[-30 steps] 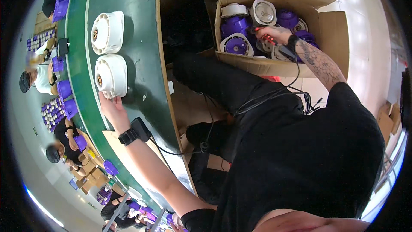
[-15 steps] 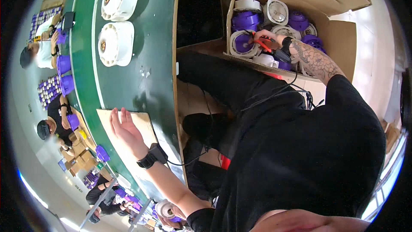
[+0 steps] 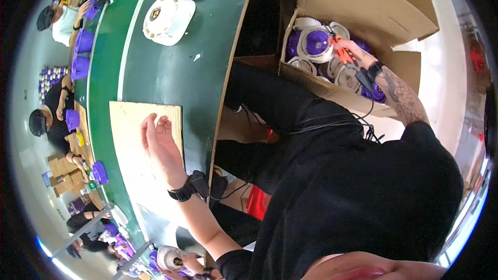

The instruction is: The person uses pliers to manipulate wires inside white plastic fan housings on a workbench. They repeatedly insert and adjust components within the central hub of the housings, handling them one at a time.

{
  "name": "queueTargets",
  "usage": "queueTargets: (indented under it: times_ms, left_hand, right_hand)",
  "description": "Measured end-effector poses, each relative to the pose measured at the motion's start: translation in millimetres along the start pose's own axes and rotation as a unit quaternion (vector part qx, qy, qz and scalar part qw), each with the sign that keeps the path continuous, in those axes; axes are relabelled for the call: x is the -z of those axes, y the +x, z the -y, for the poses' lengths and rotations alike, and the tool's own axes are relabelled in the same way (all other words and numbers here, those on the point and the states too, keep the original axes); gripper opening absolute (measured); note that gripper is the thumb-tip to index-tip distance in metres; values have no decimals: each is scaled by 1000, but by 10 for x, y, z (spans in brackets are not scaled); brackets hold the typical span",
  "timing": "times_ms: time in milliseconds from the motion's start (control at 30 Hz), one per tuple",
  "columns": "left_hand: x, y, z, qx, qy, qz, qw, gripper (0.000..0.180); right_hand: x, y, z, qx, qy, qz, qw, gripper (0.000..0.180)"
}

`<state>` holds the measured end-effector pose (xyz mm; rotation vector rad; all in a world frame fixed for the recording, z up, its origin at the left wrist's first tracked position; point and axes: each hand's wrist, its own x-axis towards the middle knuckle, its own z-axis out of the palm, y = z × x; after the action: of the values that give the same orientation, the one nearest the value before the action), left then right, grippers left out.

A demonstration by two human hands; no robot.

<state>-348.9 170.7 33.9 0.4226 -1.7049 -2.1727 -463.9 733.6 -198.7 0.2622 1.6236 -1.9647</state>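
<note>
Head view. We see the left hand [image 3: 160, 148] spread flat, fingers straight and slightly apart, palm down on a cardboard sheet [image 3: 127, 140] that lies on the green belt [image 3: 171, 75]; it holds nothing. A black wrist strap [image 3: 188, 189] w/ a cable sits just behind the hand.

The right hand [image 3: 355, 54] reaches into the open cardboard box [image 3: 363, 15] at upper right, its fingers curled onto a purple-and-white round unit [image 3: 315, 43] near the top of the pile. An orange item [image 3: 340, 49] lies at the fingertips; we cannot tell if the hand grips it, the unit, or only touches them. More round units, white and purple, fill the box beside and below the hand.

Two white round housings [image 3: 168, 18] rest on the belt well beyond the left hand; the farther one is cut off by the frame's top edge. Other workers [image 3: 54, 119] sit along the belt's far side w/ purple parts.

Hidden or unclear: the right palm faces away; the box's lower contents are behind its front wall; the lower belt edge blurs toward the rim.
</note>
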Motion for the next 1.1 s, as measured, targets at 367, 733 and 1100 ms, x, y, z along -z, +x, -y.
queueTargets:
  times_ms: [367, 733, 1100]
  left_hand:
    - [-334, -468, -108, 232, -24, 275, 933, 72]
    - [751, -313, -344, 174, -334, 247, 893, 85]
    - [2172, -376, -630, -70, -194, -120, 971, 69]
  right_hand:
    - [-2018, -1158, 1976, 387, -277, 168, 863, 76]
    - [-4174, -787, 2146, 461, -392, 455, 653, 77]
    - [-5232, 240, 1567, 158, -175, 632, 738, 64]
